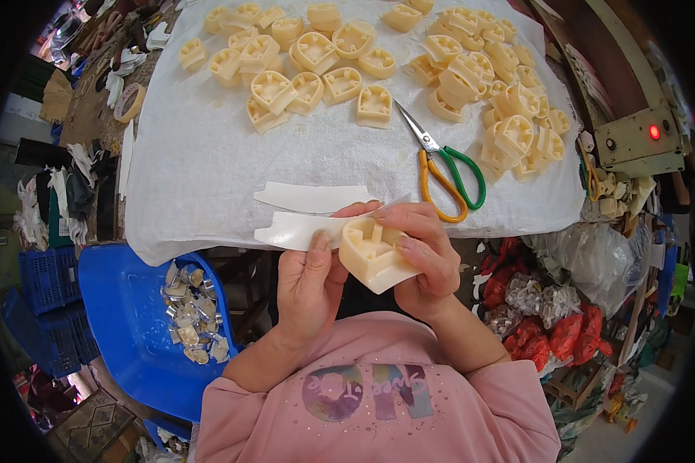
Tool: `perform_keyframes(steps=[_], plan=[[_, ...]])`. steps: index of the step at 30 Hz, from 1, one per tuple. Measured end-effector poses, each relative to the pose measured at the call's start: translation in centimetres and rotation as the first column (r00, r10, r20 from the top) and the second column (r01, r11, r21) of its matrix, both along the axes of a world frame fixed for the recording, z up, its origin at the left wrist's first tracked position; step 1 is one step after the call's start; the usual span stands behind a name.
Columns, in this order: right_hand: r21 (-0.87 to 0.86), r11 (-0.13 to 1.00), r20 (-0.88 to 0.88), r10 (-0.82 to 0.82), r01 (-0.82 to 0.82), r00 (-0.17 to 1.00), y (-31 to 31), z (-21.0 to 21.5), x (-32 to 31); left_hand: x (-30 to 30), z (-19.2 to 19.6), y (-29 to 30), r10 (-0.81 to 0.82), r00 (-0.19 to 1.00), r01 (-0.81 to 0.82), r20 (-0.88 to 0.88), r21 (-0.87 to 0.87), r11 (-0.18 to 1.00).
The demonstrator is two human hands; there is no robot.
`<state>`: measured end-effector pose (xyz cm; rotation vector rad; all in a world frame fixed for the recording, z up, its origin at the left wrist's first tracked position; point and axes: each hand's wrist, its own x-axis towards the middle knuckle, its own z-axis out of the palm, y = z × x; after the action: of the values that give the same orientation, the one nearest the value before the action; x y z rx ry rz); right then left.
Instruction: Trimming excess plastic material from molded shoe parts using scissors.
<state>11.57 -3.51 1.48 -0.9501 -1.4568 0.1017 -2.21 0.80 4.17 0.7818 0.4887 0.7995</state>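
Note:
My right hand (pixel 425 258) grips a cream plastic block (pixel 369 253) with ribbed hollows, held just below the table's near edge. My left hand (pixel 310 279) pinches a white strip (pixel 297 230) that runs from the block out to the left, thumb pressed on it beside the block. A second white strip (pixel 313 197) lies on the white woven sheet (pixel 201 154) just above my hands. Scissors (pixel 442 166) with one yellow and one green handle rest on the sheet to the upper right of my hands.
Many more cream blocks lie in two heaps, at top centre (pixel 301 62) and at top right (pixel 494 92). A blue plastic chair (pixel 123 309) at lower left carries small metal pieces (pixel 189 312). A beige box with a red lamp (pixel 639 139) stands right; red and clear bags (pixel 548 309) lie below.

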Motion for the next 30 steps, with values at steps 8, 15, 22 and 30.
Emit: perform_keyframes(steps=[8,15,22,30], plan=[[-0.054,0.995,0.112,-0.083,0.089,0.990,0.0,-1.4,0.2,-0.1,-0.6,-0.3,0.009,0.992,-0.004,-0.125,0.040,0.999],[-0.056,0.975,0.270,-0.194,0.217,0.943,-0.3,-1.4,0.8,-0.4,-1.3,-0.1,0.013,0.989,0.013,-0.149,0.172,0.985],[-0.163,0.948,0.388,-0.192,0.272,0.901,-1.2,0.6,1.5,-1.5,-1.5,0.8,0.268,0.925,-0.174,-0.269,0.327,0.929],[-0.458,0.808,0.617,-0.011,0.371,0.787,-1.8,2.6,1.2,-1.2,-2.3,0.0,0.210,0.890,-0.068,-0.404,0.336,0.939]])
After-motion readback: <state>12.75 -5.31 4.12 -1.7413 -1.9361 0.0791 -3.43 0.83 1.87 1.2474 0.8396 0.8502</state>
